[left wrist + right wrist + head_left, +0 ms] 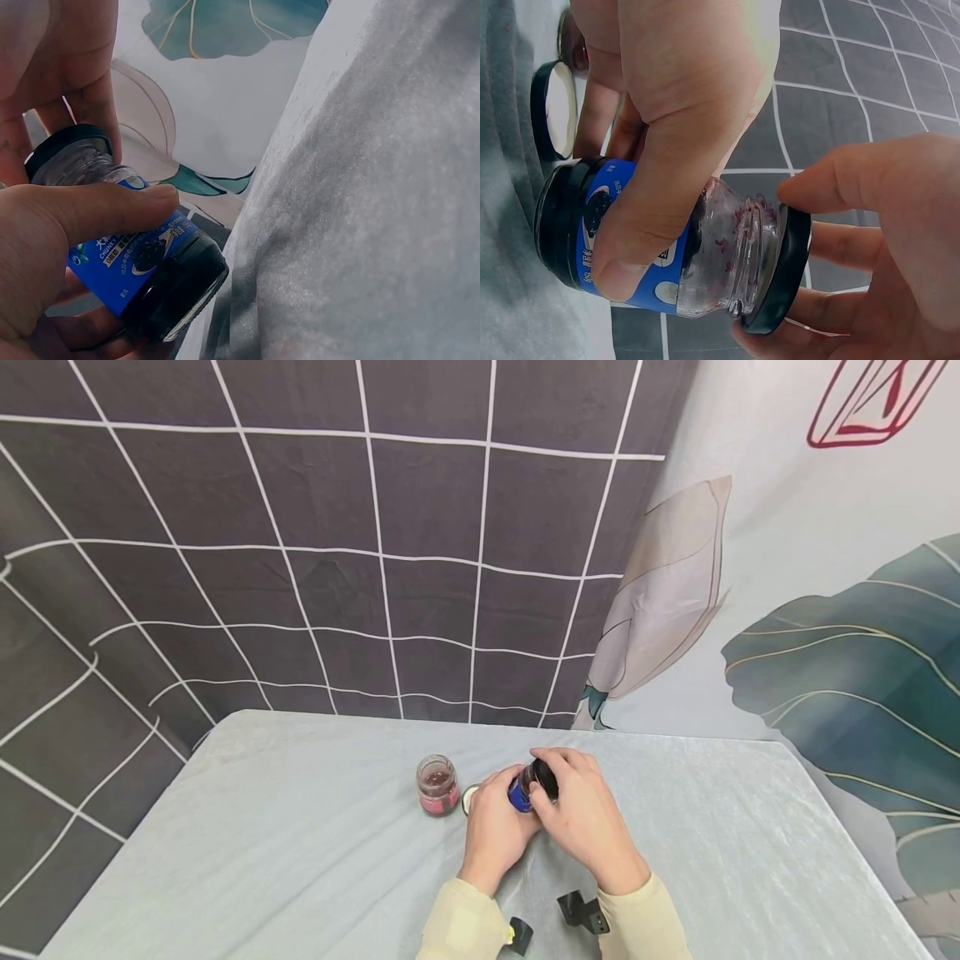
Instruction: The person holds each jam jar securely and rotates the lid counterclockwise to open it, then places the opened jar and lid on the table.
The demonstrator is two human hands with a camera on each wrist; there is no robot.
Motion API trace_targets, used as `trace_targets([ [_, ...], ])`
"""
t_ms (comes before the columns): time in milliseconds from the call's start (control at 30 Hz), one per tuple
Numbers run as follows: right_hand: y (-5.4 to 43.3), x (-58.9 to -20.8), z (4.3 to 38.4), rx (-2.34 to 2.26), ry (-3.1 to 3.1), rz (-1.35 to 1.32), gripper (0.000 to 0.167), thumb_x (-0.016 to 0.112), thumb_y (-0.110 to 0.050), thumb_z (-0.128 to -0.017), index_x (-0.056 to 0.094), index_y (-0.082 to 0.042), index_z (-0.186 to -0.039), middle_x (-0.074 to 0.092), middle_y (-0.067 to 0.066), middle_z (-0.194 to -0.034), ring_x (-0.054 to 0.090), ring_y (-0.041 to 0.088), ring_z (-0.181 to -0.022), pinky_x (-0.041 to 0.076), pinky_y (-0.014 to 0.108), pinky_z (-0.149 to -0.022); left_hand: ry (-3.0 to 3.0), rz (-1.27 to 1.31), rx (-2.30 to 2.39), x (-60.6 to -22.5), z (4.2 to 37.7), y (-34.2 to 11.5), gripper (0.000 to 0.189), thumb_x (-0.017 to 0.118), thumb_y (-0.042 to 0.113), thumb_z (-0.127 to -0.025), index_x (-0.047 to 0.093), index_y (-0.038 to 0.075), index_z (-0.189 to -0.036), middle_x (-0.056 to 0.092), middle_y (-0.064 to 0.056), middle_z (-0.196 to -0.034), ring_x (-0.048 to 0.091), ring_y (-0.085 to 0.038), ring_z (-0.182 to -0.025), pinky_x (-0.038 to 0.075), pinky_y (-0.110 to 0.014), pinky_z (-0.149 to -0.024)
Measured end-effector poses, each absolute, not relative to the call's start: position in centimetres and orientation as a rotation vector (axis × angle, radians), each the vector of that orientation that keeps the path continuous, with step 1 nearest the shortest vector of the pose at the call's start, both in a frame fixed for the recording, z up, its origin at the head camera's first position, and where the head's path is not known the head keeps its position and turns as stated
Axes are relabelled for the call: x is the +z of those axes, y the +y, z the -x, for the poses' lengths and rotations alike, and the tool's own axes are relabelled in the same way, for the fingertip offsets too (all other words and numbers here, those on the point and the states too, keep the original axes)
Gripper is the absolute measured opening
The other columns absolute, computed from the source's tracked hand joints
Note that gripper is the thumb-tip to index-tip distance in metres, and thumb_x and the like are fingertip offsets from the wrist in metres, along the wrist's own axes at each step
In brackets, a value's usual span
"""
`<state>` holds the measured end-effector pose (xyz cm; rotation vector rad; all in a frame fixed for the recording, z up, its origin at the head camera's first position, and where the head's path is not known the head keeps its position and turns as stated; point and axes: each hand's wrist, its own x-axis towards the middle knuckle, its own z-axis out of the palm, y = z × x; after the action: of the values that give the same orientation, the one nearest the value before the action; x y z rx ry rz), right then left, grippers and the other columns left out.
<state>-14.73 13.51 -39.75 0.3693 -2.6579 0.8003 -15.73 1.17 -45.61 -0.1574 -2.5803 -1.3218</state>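
Note:
My left hand (498,831) grips a jam jar (716,277) around its blue label, thumb across the front. The jar is tilted, with dark contents toward its base and reddish bits on the clear glass near the neck. My right hand (588,814) holds the black lid (789,274) by its rim at the jar's mouth. In the right wrist view the lid sits at a slant, with the glass threads showing beside it. The left wrist view shows the lid (71,146) over the neck, the left thumb (127,210) lying on the label.
An uncovered glass jar (438,789) with a pink label and dark red contents stands left of the hands. A loose lid (555,112), pale inside, lies beside it, partly behind the left hand in the head view. A pale cloth (300,827) covers the table.

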Motion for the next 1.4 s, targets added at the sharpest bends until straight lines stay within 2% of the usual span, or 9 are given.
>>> trace_targets([
  [1400,13.43,-39.78,14.78,0.831,-2.68,-0.333,0.037,0.067,-0.01,-0.085,0.067,-0.003,-0.122,0.065,0.018,-0.12,0.056,0.039,-0.115,0.048,0.052,-0.097,-2.578,0.094,-1.351,-45.73,15.95,1.17,0.053,0.085,0.028,-0.074,0.07,0.01,-0.122,0.072,-0.005,-0.115,0.066,-0.024,-0.106,0.051,-0.043,-0.093],
])
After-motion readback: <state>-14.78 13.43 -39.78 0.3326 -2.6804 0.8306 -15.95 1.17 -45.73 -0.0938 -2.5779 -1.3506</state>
